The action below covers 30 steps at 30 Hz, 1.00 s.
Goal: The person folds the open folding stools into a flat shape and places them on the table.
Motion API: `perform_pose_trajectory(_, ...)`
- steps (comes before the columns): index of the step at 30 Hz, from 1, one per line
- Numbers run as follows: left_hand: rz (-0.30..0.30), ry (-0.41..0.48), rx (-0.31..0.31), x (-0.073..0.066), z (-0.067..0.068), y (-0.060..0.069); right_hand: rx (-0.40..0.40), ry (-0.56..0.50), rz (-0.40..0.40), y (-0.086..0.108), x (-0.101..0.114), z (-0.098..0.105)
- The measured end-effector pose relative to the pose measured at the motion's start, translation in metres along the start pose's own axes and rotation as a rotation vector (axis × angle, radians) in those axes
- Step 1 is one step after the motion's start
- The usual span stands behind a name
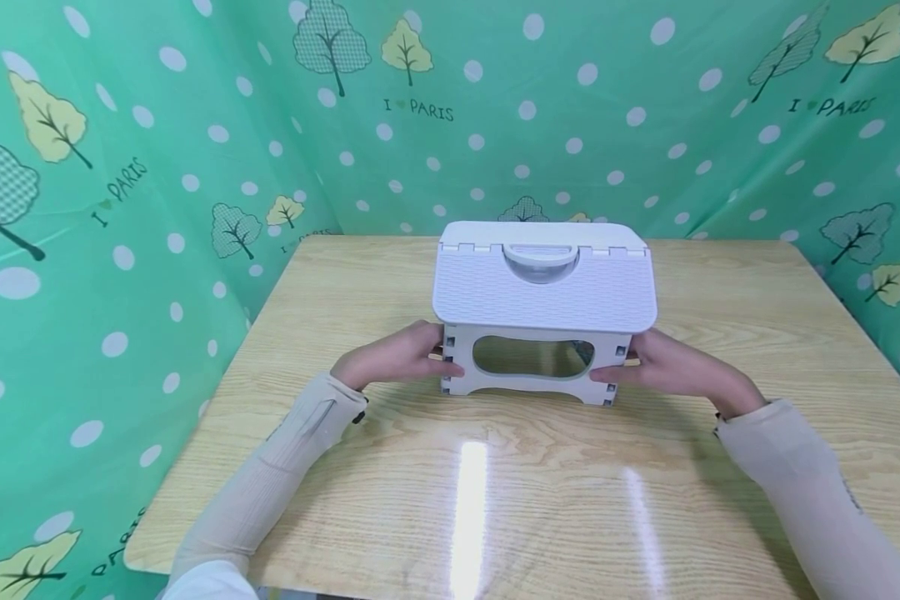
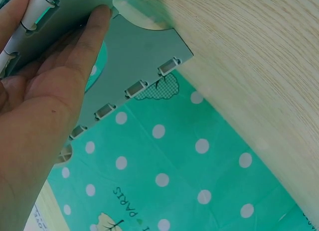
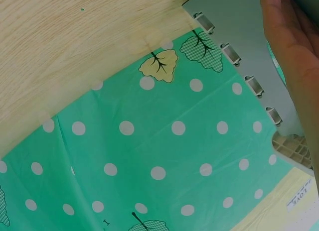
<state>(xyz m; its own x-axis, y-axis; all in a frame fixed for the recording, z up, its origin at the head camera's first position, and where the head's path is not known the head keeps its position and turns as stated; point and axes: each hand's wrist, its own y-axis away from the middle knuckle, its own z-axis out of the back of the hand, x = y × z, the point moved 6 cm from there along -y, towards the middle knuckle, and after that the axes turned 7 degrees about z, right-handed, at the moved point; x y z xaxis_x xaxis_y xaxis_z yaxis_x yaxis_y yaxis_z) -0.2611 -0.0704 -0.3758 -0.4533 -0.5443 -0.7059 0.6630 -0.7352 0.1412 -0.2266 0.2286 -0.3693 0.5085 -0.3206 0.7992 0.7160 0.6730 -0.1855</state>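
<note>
A white folding step stool [image 1: 543,292] stands on the wooden table, its textured top tipped toward me and a curved handle [image 1: 542,257] set in it. An oval hole and an arched lower edge shape the front leg panel [image 1: 536,383]. My left hand [image 1: 401,357] grips the stool's left side, thumb on the front panel and fingers round the side. On the opposite side my right hand [image 1: 675,367] holds it likewise. Both wrist views show the fingers inside against grey panels [image 2: 134,57] [image 3: 244,22] with hinge slots; some fingertips are hidden.
The stool stands on a light wooden table [image 1: 360,500] with glare streaks near its front. Green dotted cloth [image 1: 495,92] with printed trees hangs behind and at both sides. Pale sleeves [image 1: 285,458] cover the forearms.
</note>
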Motion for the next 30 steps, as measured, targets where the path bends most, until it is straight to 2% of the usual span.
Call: perform_pose_trajectory(30,0.024,0.006,0.004,-0.0025,-0.0006,0.0013,0.009,-0.017,0.021,-0.0003,0.0018,-0.0009)
